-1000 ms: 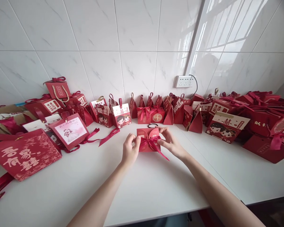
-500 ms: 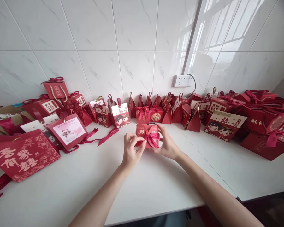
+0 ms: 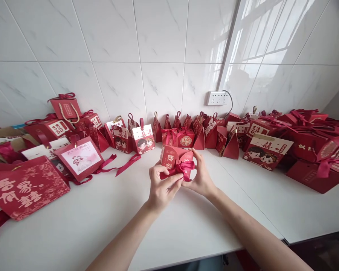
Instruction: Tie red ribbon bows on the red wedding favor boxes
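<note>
A small red gift box [image 3: 168,157] with gold lettering is between my hands, tilted, above the white table [image 3: 124,226]. A dark pink ribbon bow [image 3: 185,167] is tied across its front. My left hand [image 3: 164,184] is closed at the box's lower left, thumb and fingertips pinching at the ribbon just under the bow. Curved around the right side, my right hand [image 3: 202,175] grips the box between thumb below and fingers at the upper edge. The box's underside and back are hidden.
Several small red boxes [image 3: 186,138] line the tiled wall behind. A large red bag [image 3: 28,188] and a picture-fronted bag [image 3: 80,160] lie at left, beside a loose ribbon [image 3: 128,165]. Stacked red boxes [image 3: 313,145] fill the right. A power socket [image 3: 218,98] is on the wall.
The gift box has turned and tilted, showing more of its left face. My left hand has shifted slightly right and down, its fingers now lower on the bow.
</note>
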`<state>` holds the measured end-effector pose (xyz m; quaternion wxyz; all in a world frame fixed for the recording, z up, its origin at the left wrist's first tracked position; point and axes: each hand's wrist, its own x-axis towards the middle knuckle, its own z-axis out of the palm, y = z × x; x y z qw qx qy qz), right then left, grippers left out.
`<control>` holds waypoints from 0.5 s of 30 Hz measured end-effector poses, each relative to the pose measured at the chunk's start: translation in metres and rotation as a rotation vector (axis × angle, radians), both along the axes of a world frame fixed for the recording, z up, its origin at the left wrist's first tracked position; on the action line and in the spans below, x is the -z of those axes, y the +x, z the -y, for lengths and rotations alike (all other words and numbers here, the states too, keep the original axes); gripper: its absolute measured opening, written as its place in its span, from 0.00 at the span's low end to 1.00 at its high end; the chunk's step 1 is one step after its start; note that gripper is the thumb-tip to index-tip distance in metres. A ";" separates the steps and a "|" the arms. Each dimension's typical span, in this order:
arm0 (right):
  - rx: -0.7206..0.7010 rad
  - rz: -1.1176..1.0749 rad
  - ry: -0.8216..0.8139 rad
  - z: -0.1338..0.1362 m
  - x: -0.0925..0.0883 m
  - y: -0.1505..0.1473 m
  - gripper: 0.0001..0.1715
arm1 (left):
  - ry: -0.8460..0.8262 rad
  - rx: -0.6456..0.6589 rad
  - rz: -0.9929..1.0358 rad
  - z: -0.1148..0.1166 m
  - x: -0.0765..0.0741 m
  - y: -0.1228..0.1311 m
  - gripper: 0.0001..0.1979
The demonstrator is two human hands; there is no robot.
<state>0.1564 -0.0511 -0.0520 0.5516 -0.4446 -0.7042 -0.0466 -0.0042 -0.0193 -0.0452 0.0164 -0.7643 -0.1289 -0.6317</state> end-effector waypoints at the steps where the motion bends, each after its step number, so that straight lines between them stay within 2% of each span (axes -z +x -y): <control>1: 0.003 0.009 0.027 0.001 -0.001 0.000 0.55 | 0.012 0.013 0.002 0.001 -0.001 0.000 0.08; 6: 0.038 0.044 0.172 0.006 -0.008 -0.002 0.57 | 0.102 0.041 0.033 0.008 -0.009 -0.001 0.06; 15: 0.065 0.049 0.242 0.010 -0.010 -0.001 0.59 | 0.147 0.053 0.016 0.015 -0.015 -0.003 0.06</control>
